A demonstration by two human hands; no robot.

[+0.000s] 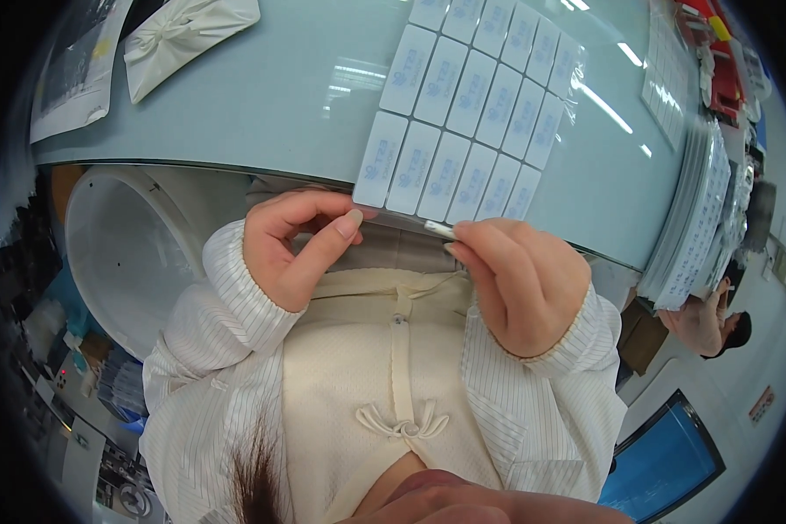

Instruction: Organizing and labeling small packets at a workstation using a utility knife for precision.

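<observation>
A flat tray point(390, 212) of white rectangular pieces with pale blue print lies on the glass-topped table, its near edge at the table's front edge. The pieces sit in close rows. At the tray's near left corner is my left hand point(301, 244), fingers curled and thumb tip close to the forefinger; whether anything lies between them is hidden. Between thumb and forefinger, my right hand point(524, 275) pinches a small white strip-like piece point(439, 230), just off the tray's near edge.
A white plastic bag point(188, 39) and a clear-and-white pouch point(83, 74) lie on the table point(262, 113) at far left. Below its left edge stands a large white bin point(122, 253). Stacked clear-wrapped sheets point(690, 218) are at right, and a person point(703, 323) is beyond.
</observation>
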